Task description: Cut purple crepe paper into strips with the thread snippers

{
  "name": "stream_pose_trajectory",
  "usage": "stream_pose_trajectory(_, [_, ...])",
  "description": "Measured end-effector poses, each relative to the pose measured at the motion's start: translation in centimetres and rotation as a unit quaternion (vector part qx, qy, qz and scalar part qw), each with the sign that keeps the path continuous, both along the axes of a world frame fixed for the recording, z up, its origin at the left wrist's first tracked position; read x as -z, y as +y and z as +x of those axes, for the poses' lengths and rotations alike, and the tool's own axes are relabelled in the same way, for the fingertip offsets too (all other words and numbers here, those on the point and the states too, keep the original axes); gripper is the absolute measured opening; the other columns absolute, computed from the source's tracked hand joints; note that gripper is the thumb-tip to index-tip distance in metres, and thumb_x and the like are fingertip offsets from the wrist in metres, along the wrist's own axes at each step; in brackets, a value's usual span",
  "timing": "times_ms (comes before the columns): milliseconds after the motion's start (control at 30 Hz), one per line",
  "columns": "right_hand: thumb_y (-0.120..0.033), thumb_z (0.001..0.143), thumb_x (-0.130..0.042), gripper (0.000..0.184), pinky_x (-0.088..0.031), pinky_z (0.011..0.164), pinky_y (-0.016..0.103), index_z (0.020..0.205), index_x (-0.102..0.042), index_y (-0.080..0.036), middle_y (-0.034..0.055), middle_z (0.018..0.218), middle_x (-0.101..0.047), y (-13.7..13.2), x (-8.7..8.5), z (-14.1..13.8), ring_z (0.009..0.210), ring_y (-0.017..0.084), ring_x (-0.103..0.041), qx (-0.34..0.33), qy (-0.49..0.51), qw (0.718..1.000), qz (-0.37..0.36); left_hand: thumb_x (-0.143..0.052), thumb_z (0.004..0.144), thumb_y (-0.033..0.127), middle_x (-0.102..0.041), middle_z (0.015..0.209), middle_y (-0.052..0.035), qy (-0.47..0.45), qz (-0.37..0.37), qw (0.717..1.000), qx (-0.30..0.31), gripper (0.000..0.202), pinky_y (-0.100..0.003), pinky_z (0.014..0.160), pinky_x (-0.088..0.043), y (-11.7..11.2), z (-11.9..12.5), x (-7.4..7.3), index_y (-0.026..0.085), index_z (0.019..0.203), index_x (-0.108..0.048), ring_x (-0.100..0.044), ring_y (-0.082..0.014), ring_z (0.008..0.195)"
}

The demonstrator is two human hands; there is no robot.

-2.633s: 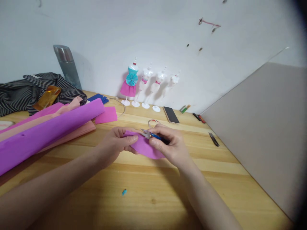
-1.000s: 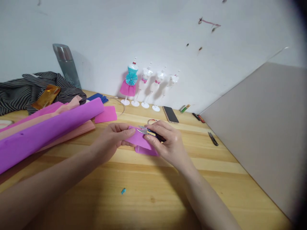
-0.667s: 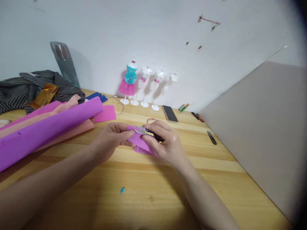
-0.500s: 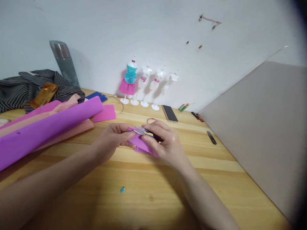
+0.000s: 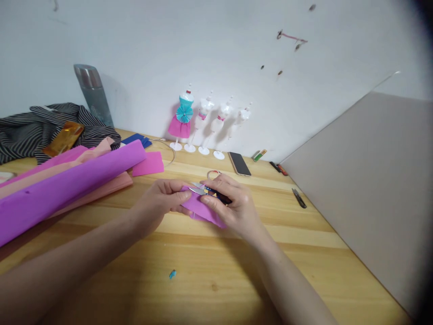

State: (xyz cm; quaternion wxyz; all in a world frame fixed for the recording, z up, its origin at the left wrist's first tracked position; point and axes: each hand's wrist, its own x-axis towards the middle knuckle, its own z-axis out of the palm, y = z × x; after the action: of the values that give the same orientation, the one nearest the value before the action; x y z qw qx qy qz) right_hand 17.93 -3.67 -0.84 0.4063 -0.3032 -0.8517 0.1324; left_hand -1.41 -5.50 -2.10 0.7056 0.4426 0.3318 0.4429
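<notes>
In the head view, my left hand [image 5: 162, 199] pinches the left end of a small piece of purple crepe paper [image 5: 204, 212] between thumb and fingers. My right hand [image 5: 235, 201] is closed around dark-handled thread snips [image 5: 196, 191], whose metal blades point left to the paper's upper edge beside my left thumb. The paper's right end lies under my right thumb. Its lower edge hangs over the tabletop. My right fingers cover most of the snips' handles.
Rolls of purple paper [image 5: 84, 180] and a striped cloth [image 5: 20, 135] lie left, near a bottle [image 5: 94, 92]. Small white dress forms [image 5: 207, 108] line the wall, one wearing a pink skirt [image 5: 179, 128]. A phone [image 5: 240, 163] and black snips [image 5: 299, 198] lie right.
The snips' blades look slightly closer together at the paper's edge. Both hands keep their hold, and the whole view has shifted a little downward in the picture.
</notes>
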Motion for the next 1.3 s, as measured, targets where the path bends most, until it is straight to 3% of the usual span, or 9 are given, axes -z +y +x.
stream_pose_trajectory(1300, [-0.026, 0.087, -0.064, 0.015, -0.044, 0.062, 0.030, 0.098, -0.071, -0.019, 0.0029, 0.073, -0.060, -0.19, -0.23, 0.05, 0.068, 0.016, -0.055, -0.006, 0.022, 0.999, -0.035, -0.071, 0.074, 0.028, -0.072, 0.079, -0.0059, 0.006, 0.002, 1.000, 0.002, 0.018, -0.023, 0.066, -0.055, 0.13, 0.06, 0.15, 0.015, 0.085, -0.078, -0.064, -0.0133, 0.070])
